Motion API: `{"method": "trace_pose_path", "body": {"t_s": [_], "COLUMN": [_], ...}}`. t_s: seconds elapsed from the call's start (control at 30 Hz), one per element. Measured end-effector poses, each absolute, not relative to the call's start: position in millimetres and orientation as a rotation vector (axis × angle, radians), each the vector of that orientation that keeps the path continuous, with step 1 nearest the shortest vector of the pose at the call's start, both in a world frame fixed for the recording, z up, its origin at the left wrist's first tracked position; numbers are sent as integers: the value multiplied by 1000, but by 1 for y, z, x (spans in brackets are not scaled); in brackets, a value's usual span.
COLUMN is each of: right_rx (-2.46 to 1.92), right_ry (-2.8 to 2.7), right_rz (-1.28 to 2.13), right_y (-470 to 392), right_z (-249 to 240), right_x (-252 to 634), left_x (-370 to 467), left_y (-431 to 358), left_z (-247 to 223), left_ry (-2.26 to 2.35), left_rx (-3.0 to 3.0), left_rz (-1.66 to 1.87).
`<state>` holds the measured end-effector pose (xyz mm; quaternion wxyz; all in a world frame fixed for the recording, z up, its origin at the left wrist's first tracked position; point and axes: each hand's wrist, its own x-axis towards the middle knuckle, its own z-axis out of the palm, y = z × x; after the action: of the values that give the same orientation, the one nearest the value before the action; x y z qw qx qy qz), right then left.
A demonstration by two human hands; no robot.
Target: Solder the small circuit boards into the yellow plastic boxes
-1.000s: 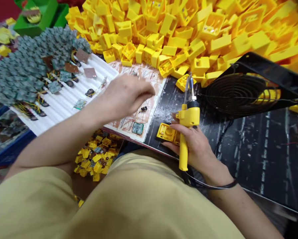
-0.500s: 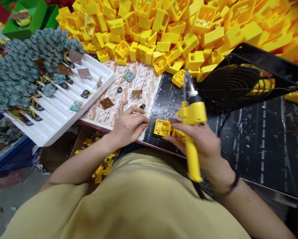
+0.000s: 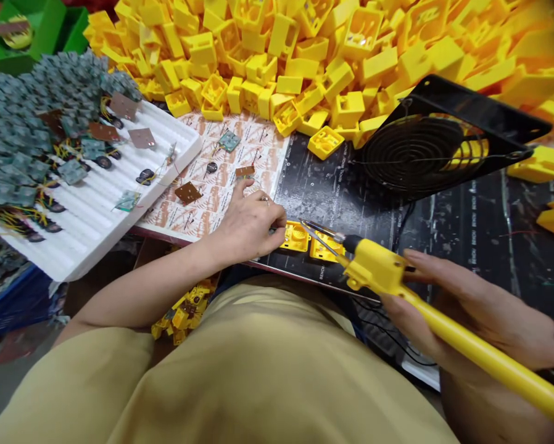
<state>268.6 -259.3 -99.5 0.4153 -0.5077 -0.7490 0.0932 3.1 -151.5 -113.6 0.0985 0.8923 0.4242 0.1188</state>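
Note:
My right hand (image 3: 475, 308) is wrapped round a yellow soldering gun (image 3: 381, 266), tilted so its metal tip and feed tube point left. The tip hovers over or touches two open yellow plastic housings lying side by side on the black bench; contact is unclear. At the left housing (image 3: 297, 237), my left hand (image 3: 249, 223) has thumb and forefinger pinched together at its edge. Whatever lies between those fingertips is hidden. The right housing (image 3: 322, 248) is partly behind the gun's tip. Beyond my left hand are brown plates (image 3: 189, 193), a green circuit board (image 3: 229, 141) and a round black part (image 3: 211, 167).
A large heap of yellow housings (image 3: 277, 61) runs along the back. The black fan (image 3: 425, 148) stands at right. On the left, a white foam tray (image 3: 166, 166) carries many wired circuit boards (image 3: 36, 117). Black cables (image 3: 392, 336) hang below the bench edge.
The soldering gun has swung down from upright to point left at the housings, my right hand moving right and back. My left hand has closed in on the left housing.

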Motion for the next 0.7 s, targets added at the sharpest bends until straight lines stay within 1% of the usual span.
{"method": "trace_pose_path", "body": {"t_s": [0.1,0.2,0.53,0.7], "right_rx": [-1034,-894,-880,-1038], "right_ry": [-1986,-2048,-2190,-2184], "right_rz": [258,253,183,137], "right_y": [-247,-239,-230,-232], "right_z": [-106,-106,-90,-90], "right_x": [258,255,253,267], "left_x": [6,7,12,13], "left_y": [-151,-150,-144,-143], "left_z": [-111,-109,-104,-101], "left_ry": [1275,1293,1239,1216], "left_rx": [2637,2638,2690,2687], "left_rz": [307,285,194,143]}}
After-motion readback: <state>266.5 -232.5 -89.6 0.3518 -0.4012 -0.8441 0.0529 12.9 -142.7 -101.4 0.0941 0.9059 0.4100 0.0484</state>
